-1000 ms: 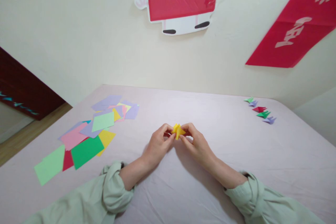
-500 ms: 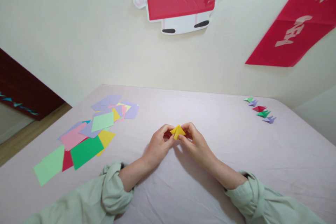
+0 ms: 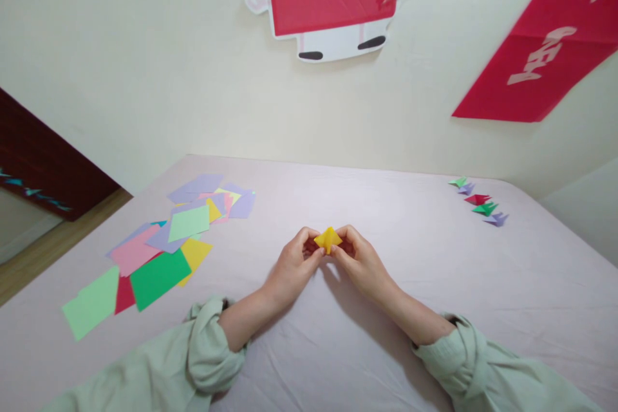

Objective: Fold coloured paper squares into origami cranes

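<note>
A small piece of folded yellow paper [image 3: 329,239] is held up between my two hands, just above the pale tablecloth. My left hand [image 3: 298,262] pinches its left side, thumb in front and fingers curled behind. On the right side, my right hand [image 3: 360,262] grips it the same way. A raised fold shows along the paper's middle, with points sticking out left and right. The fingertips behind the paper are partly hidden.
Loose coloured paper sheets [image 3: 161,279] lie overlapping on the left of the table [image 3: 386,335]. Several small folded paper figures [image 3: 485,209] stand in a row at the far right. Behind the table rises a wall [image 3: 193,77] with a red banner [image 3: 541,45].
The yellow paper's front flap has narrowed into an upright ridge, and its sides spread more evenly. Both thumbs have come slightly closer together.
</note>
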### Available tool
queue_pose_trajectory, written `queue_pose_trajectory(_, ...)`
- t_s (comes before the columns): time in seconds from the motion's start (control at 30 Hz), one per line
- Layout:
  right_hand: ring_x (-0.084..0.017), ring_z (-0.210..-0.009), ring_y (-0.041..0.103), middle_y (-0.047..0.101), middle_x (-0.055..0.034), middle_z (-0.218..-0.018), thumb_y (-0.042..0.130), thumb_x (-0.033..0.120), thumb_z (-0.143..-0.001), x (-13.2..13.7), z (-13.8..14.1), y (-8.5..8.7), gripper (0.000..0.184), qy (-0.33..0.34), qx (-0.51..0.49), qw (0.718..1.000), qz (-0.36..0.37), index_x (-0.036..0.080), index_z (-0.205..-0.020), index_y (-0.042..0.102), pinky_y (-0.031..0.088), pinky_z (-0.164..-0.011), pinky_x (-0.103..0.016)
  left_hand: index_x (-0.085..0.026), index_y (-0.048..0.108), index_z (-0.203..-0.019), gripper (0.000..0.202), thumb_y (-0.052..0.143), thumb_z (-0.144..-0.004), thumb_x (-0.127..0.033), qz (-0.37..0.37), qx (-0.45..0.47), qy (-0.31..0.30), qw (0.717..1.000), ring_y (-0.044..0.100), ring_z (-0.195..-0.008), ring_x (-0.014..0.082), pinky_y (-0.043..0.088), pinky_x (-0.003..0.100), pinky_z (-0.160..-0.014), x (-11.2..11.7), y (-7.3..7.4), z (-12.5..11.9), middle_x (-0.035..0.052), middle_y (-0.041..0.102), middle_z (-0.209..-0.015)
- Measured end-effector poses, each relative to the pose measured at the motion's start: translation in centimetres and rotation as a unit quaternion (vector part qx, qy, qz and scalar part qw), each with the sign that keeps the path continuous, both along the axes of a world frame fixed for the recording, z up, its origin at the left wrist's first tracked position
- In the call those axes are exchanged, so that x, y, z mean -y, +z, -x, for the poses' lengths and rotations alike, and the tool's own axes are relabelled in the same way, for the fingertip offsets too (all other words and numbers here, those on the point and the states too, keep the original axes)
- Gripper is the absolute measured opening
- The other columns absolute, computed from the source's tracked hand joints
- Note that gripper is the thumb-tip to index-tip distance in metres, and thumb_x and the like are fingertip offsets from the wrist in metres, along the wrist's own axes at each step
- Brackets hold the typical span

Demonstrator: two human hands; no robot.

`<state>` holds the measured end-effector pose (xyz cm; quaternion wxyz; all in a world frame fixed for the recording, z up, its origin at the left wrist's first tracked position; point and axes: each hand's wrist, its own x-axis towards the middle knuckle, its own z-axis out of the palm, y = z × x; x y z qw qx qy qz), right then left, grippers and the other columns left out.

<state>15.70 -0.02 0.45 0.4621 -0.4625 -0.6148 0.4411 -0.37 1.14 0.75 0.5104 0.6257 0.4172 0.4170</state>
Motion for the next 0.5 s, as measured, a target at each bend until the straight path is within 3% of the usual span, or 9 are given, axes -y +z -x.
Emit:
queue_pose_trajectory(0.17,-0.016,-0.072,0.058,0.058,0.0014,-0.076,0.057,0.029,-0.086,0.0,0.11,-0.1,0.012,0.003,0.004,1.0,0.015,0.022,-0.08,0.051,0.048,-0.066,-0.028,-0.019,0.055,-0.089,0.006,0.057,-0.083,-0.02,0.016,0.006,0.006,1.0,0.062,-0.084,0.015,0.049,0.025,-0.078,-0.04,0.17,-0.15,0.0007,0.063,-0.088)
queue_pose_trajectory(0.5,-0.016,-0.071,0.057,0.058,0.0019,-0.075,0.055,0.025,-0.085,-0.03,0.01,-0.07,0.006,0.001,0.025,1.0,0.016,0.021,-0.082,0.051,0.045,-0.064,-0.027,-0.019,0.053,-0.087,0.004,0.055,-0.083,-0.018,0.01,-0.015,-0.013,1.0,0.059,-0.08,0.0144,0.046,0.023,-0.073,0.11,0.37,-0.24,-0.0011,0.06,-0.084)
